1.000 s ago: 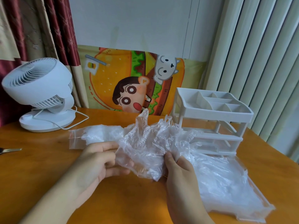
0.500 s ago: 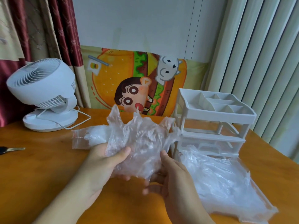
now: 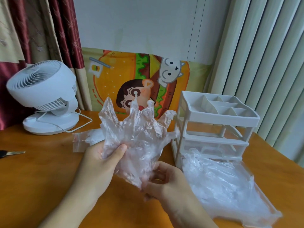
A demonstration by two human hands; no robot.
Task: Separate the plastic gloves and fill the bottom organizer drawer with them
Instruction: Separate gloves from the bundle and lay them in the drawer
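1. Left hand (image 3: pixel 105 155) grips the bunch of plastic gloves (image 3: pixel 136 137) at its lower left, thumb curled over the film; the glove fingers fan upward toward 12 o'clock.
2. Right hand (image 3: pixel 166 181) pinches the bottom edge of the same bunch at about 6 o'clock, fingers curled round the cuff end.
3. Judged step: peeling one glove off the bunch. Hold the bunch firmly with the left hand and draw only the outermost cuff layer with the right. Pull slowly; thin film of this kind probably clings and may drag a second glove along.
4. Destination: the bottom drawer (image 3: pixel 256 216) stands pulled out at 4 o'clock from the hands, in front of the white organizer (image 3: pixel 218 122). It already holds a heap of loose gloves (image 3: pixel 222 183). Lay each new glove flat on the heap so it does not spill over the drawer wall.
5. A clear zip bag (image 3: pixel 82 142) lies on the table (image 3: pixel 41 170) behind the left hand, at 10 o'clock.
6. Writing: no brand, label or legible text is visible on the gloves, bag, organizer or white fan (image 3: pixel 44 96). The cartoon poster (image 3: pixel 143 83) at 12 o'clock shows pictures only.
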